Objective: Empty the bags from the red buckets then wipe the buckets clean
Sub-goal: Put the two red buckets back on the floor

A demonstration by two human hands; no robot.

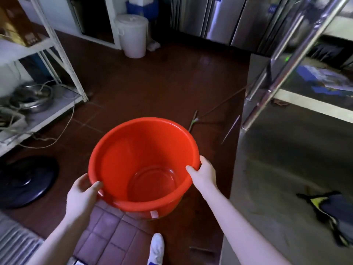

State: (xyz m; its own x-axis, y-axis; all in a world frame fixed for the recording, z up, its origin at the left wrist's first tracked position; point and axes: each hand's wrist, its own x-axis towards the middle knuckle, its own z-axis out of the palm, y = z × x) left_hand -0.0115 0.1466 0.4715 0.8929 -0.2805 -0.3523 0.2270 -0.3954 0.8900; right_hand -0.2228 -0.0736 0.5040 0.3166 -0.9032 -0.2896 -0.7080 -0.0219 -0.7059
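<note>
The red bucket (133,150) is held upright above the tiled floor (152,83), mouth towards the camera, with its inner wall and glossy base exposed. The left hand (82,194) grips the near-left rim: the thumb lies inside the rim and the fingers (81,181) curl around the outside. The right hand (204,175) grips the right rim the same way, thumb over the edge.

Surroundings:
- Right: a stainless worktop (286,150) stands just beside the bucket. A dark and yellow cloth item (328,211) lies on it. A chrome post (277,73) rises at its corner.
- Ahead: a long-handled floor tool (219,108) lies on the floor just beyond the bucket rim.
- Far end: a white lidded bucket (132,35) stands near stainless cabinets (219,16).
- Left: a white rack (57,44) carries a metal bowl (32,97) on its low shelf. A loose cable (63,131) trails to the floor.
- Lower left: a dark round lid (26,180) lies flat on the floor.
- Below: a white shoe (156,247) stands near the bucket.
</note>
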